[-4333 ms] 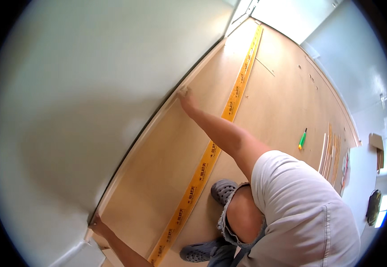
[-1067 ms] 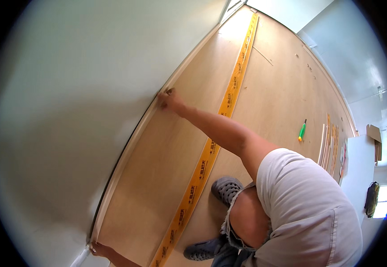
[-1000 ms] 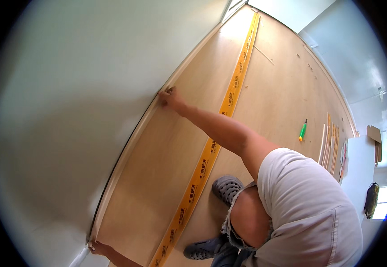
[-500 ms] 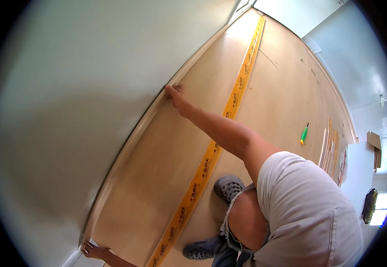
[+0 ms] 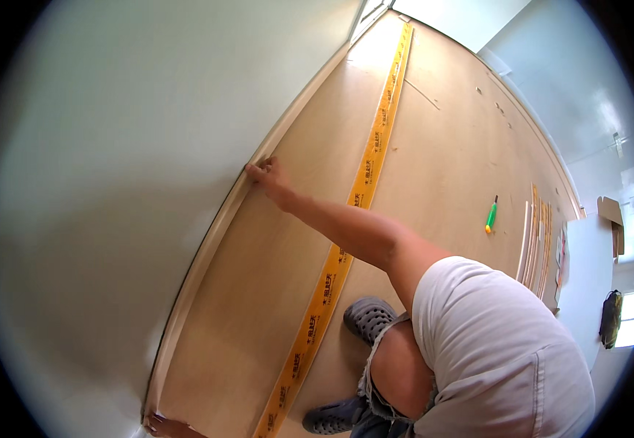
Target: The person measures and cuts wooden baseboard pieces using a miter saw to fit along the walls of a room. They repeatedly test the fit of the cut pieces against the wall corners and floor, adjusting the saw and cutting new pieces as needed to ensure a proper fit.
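Observation:
A long pale wood-coloured baseboard strip (image 5: pixel 207 241) runs along the foot of the wall, slightly bowed in this view. My right hand (image 5: pixel 267 174) reaches across the floor and pinches the strip, thumb at its top edge and fingers curled against its face. Down in the lower left corner, my left hand (image 5: pixel 167 425) grips the strip's near end; the lower edge of the picture cuts off part of that hand. Yellow printed tape (image 5: pixel 321 299) lies along the floor beneath my right forearm.
A green-and-yellow handled tool (image 5: pixel 491 217) lies on the wood-look floor (image 5: pixel 448 153). Several thin strips (image 5: pixel 534 241) rest farther right, by a white panel (image 5: pixel 583 270) and an open cardboard box (image 5: pixel 611 219). My grey clogs (image 5: pixel 370 318) stand beside the tape.
My right hand has shifted nearer along the strip, its fingers curling closer. My left hand has dropped toward the lower edge as the view moved slightly.

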{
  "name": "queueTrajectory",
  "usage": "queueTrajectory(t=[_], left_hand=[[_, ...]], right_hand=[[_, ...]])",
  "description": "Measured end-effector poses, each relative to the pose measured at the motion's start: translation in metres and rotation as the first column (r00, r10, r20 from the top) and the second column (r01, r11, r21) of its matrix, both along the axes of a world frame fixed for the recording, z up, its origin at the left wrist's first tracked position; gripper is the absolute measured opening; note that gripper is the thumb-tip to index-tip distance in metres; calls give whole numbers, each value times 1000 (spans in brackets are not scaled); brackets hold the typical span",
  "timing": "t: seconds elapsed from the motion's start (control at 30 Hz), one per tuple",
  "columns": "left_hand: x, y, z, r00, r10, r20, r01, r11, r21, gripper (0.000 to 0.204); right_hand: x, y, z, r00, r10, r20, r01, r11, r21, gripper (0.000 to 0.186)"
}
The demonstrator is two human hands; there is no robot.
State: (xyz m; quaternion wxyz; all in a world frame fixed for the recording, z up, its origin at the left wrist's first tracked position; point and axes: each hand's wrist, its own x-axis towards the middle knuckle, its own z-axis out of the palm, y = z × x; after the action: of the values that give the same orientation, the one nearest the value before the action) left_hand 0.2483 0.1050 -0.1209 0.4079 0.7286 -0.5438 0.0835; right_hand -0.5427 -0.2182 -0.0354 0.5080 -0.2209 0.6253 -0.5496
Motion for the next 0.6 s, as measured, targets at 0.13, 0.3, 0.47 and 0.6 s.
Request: queueTrajectory(t=[0.13,0.3,0.47,0.6], left_hand=[[-7,-17,0,997,77,27,-72,988,-139,24],[-75,-39,41,625,227,-747,-364,931,-22,27],[-84,-30,46,794,329,-511,-286,944,163,39],[-32,-2,34,894,20,448,-237,868,435,26]], right_hand=[[-13,0,-1,1000,10,24,-11,1000,14,82],[-22,0,-14,999,-43,20,42,999,25,79],[-42,-16,-43,989,121,-91,-130,987,-99,71],[-37,-25,-42,962,243,-122,-255,962,-94,59]])
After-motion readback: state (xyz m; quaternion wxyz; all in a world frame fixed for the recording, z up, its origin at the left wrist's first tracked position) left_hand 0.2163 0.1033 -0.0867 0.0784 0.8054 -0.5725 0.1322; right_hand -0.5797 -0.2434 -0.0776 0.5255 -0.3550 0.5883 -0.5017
